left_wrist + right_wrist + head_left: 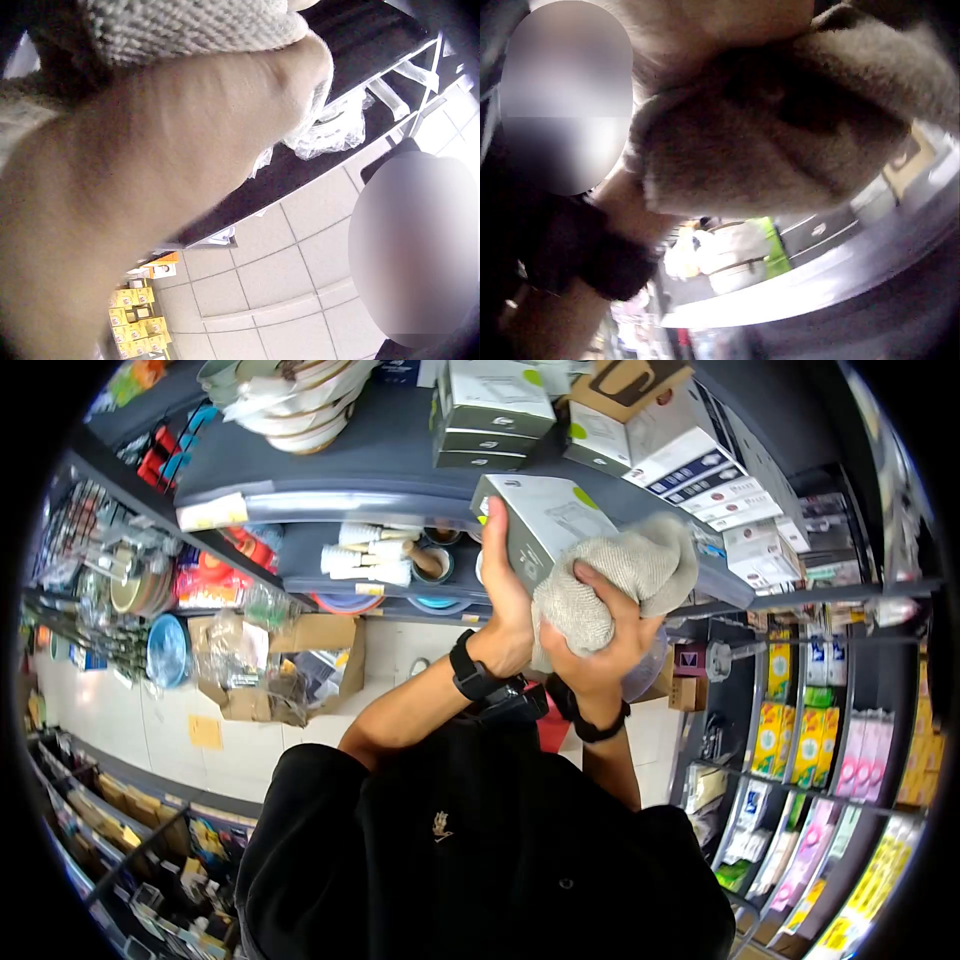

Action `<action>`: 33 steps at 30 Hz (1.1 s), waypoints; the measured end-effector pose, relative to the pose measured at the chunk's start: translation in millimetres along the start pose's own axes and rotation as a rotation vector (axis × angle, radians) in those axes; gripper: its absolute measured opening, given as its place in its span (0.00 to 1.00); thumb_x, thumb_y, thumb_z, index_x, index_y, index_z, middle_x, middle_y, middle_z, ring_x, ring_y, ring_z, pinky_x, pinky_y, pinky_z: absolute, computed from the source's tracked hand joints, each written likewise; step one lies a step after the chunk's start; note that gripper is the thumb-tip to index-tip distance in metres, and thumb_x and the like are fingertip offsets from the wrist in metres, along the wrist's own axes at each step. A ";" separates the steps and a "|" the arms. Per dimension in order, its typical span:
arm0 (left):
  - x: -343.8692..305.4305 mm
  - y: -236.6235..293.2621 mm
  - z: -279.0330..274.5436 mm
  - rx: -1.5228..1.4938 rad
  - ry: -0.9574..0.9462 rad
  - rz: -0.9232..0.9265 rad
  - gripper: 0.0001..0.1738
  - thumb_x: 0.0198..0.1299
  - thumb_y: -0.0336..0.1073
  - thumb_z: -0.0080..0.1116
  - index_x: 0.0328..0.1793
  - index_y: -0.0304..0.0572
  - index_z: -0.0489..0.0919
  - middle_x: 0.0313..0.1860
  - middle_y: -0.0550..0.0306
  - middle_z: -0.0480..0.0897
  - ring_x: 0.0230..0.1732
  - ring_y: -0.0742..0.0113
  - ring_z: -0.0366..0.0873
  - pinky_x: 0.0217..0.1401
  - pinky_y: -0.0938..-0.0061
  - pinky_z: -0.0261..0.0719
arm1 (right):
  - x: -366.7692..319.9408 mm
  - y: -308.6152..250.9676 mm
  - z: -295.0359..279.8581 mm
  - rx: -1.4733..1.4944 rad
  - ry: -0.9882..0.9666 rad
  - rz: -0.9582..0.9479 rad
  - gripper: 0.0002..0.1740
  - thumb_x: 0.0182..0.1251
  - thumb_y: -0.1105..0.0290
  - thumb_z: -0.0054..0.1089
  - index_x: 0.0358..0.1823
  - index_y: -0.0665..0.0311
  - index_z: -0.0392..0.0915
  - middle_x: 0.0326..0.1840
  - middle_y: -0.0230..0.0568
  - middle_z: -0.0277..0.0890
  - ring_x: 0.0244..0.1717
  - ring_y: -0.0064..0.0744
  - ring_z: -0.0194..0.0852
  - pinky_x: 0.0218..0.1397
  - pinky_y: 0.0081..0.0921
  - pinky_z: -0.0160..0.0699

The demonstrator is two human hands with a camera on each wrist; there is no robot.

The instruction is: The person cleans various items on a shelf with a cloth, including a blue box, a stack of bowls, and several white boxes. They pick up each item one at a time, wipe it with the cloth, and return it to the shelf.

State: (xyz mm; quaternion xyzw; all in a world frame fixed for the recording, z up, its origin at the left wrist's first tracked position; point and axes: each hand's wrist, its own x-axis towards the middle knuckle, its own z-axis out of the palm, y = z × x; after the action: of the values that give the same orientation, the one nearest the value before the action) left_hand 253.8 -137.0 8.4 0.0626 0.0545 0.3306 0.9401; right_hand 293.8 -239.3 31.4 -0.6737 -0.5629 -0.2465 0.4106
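Head view: left hand (510, 598) holds box (555, 515), right hand (602, 650) grips cloth (655, 565)

The box sits at 1 o'clock, a thumb up its side. Bent fingers squeeze the cloth at 2 o'clock. The step seems to be cloth against box, though their touch is hard to see; moving the cloth calls for a steady box.

In the head view, the fingers of the left hand (508, 600) are hidden behind the grey-and-white box (545, 515), whose lower end is covered by the bunched cloth (620, 580); its fine print is too small to be read. The stacked bowls (300, 425) are blurred and cut off by the top edge. In the left wrist view, the cloth is cropped at the top; in the right, its folds are lost in shadow. In both, part of the scene is masked by a blurred oval (566, 97).
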 end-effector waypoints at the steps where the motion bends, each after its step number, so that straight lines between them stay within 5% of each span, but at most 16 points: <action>1: -5.5 5.9 12.4 0.012 0.015 -0.021 0.43 0.68 0.71 0.41 0.67 0.37 0.72 0.58 0.47 0.80 0.57 0.54 0.80 0.64 0.61 0.76 | 4.6 2.9 -0.6 -0.008 0.011 0.005 0.29 0.48 0.65 0.74 0.54 0.65 0.81 0.57 0.54 0.75 0.65 0.55 0.69 0.70 0.49 0.62; 6: -4.5 13.9 11.8 0.082 0.037 0.071 0.46 0.65 0.72 0.43 0.71 0.38 0.69 0.65 0.46 0.76 0.65 0.49 0.74 0.71 0.57 0.68 | 1.6 30.0 6.2 0.045 0.172 0.136 0.27 0.47 0.66 0.72 0.54 0.59 0.84 0.60 0.52 0.70 0.62 0.55 0.71 0.67 0.46 0.67; 8: -3.4 19.2 3.0 -0.080 -0.071 -0.033 0.46 0.65 0.72 0.42 0.73 0.38 0.67 0.69 0.47 0.73 0.66 0.49 0.73 0.71 0.52 0.67 | -11.0 48.9 4.3 0.082 0.171 0.198 0.28 0.49 0.66 0.72 0.55 0.65 0.82 0.61 0.54 0.70 0.63 0.55 0.70 0.67 0.45 0.67; 10: -5.0 28.9 -3.8 -0.119 -0.111 -0.089 0.50 0.66 0.72 0.40 0.76 0.35 0.62 0.73 0.41 0.68 0.70 0.43 0.69 0.74 0.47 0.65 | -25.7 69.5 4.5 0.057 0.244 0.357 0.29 0.53 0.65 0.73 0.56 0.72 0.79 0.62 0.57 0.69 0.65 0.53 0.69 0.68 0.45 0.66; 11: -5.9 34.7 -4.0 -0.191 -0.170 -0.188 0.51 0.66 0.73 0.38 0.78 0.33 0.59 0.74 0.37 0.66 0.71 0.40 0.67 0.75 0.46 0.63 | -29.6 79.1 4.4 0.028 0.310 0.374 0.23 0.64 0.67 0.68 0.57 0.71 0.77 0.54 0.48 0.76 0.52 0.43 0.77 0.61 0.34 0.72; 13: -4.4 45.1 -4.8 -0.248 -0.241 -0.285 0.55 0.66 0.74 0.35 0.80 0.29 0.53 0.76 0.27 0.60 0.75 0.31 0.62 0.78 0.44 0.59 | -33.4 88.2 -6.9 0.239 0.371 0.533 0.24 0.64 0.66 0.67 0.58 0.71 0.76 0.56 0.49 0.77 0.52 0.42 0.78 0.60 0.33 0.74; 16: -5.5 54.4 -12.6 0.021 -0.205 -0.223 0.53 0.67 0.76 0.31 0.80 0.37 0.56 0.75 0.41 0.66 0.74 0.45 0.67 0.76 0.50 0.62 | -30.1 69.8 -20.8 0.816 0.447 0.950 0.28 0.66 0.64 0.64 0.63 0.73 0.72 0.57 0.49 0.79 0.53 0.41 0.81 0.63 0.32 0.75; 18: -10.2 52.4 -13.3 0.209 -0.186 -0.178 0.47 0.72 0.72 0.29 0.80 0.38 0.57 0.75 0.45 0.67 0.74 0.54 0.66 0.76 0.57 0.63 | -23.8 58.4 -24.0 0.926 0.251 1.010 0.32 0.70 0.57 0.57 0.69 0.71 0.68 0.63 0.49 0.75 0.60 0.41 0.77 0.65 0.34 0.74; 21: -17.8 41.9 2.0 0.747 -0.040 -0.217 0.47 0.71 0.70 0.36 0.81 0.39 0.56 0.76 0.41 0.65 0.78 0.54 0.61 0.77 0.58 0.62 | -39.5 54.2 -9.7 1.162 0.182 1.028 0.37 0.74 0.47 0.44 0.73 0.70 0.64 0.72 0.51 0.67 0.69 0.47 0.68 0.72 0.42 0.66; 22: -13.0 43.4 1.4 0.712 -0.155 -0.202 0.48 0.71 0.67 0.43 0.81 0.35 0.52 0.77 0.38 0.62 0.79 0.52 0.57 0.78 0.61 0.60 | -41.1 53.7 -9.2 1.175 0.185 1.028 0.37 0.74 0.47 0.44 0.73 0.70 0.64 0.72 0.51 0.67 0.69 0.47 0.68 0.72 0.42 0.66; 24: -18.1 48.4 4.9 0.771 -0.024 -0.189 0.47 0.72 0.60 0.50 0.79 0.30 0.47 0.66 0.38 0.72 0.69 0.56 0.68 0.73 0.70 0.65 | -40.2 51.7 -8.7 1.691 0.299 1.092 0.37 0.74 0.47 0.44 0.73 0.70 0.64 0.73 0.49 0.66 0.70 0.45 0.67 0.71 0.39 0.66; 27: -12.2 52.2 -9.1 1.190 -0.187 -0.016 0.49 0.69 0.53 0.59 0.79 0.32 0.43 0.64 0.36 0.73 0.67 0.52 0.71 0.69 0.69 0.69 | -34.6 32.0 -6.3 1.475 0.282 1.225 0.36 0.73 0.47 0.45 0.71 0.70 0.67 0.69 0.47 0.70 0.68 0.42 0.69 0.70 0.36 0.68; 28: -13.1 55.4 5.6 1.143 -0.180 0.008 0.50 0.65 0.42 0.66 0.79 0.30 0.43 0.64 0.36 0.73 0.65 0.53 0.74 0.67 0.66 0.72 | -34.8 30.0 -7.7 1.358 0.268 1.289 0.35 0.73 0.48 0.46 0.69 0.69 0.68 0.67 0.47 0.72 0.67 0.41 0.70 0.69 0.34 0.68; 29: -9.7 61.5 16.0 1.098 -0.165 0.024 0.50 0.63 0.38 0.67 0.79 0.30 0.45 0.63 0.35 0.73 0.64 0.53 0.74 0.67 0.66 0.72 | -33.9 37.2 -1.8 1.413 0.224 1.222 0.39 0.71 0.50 0.50 0.76 0.68 0.60 0.72 0.49 0.67 0.70 0.43 0.66 0.73 0.33 0.61; 33: 18.6 96.3 69.3 1.073 -0.127 0.185 0.44 0.60 0.31 0.66 0.77 0.28 0.53 0.61 0.36 0.75 0.61 0.54 0.76 0.66 0.67 0.73 | 2.1 49.9 2.8 1.427 0.065 1.077 0.36 0.69 0.55 0.57 0.73 0.67 0.64 0.68 0.45 0.72 0.65 0.38 0.72 0.68 0.32 0.70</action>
State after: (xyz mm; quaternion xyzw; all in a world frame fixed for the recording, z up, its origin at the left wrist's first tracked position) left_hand 219.0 -56.4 90.3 0.5576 0.1527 0.3333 0.7448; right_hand 341.9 -237.3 17.8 -0.4235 -0.1778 0.3695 0.8078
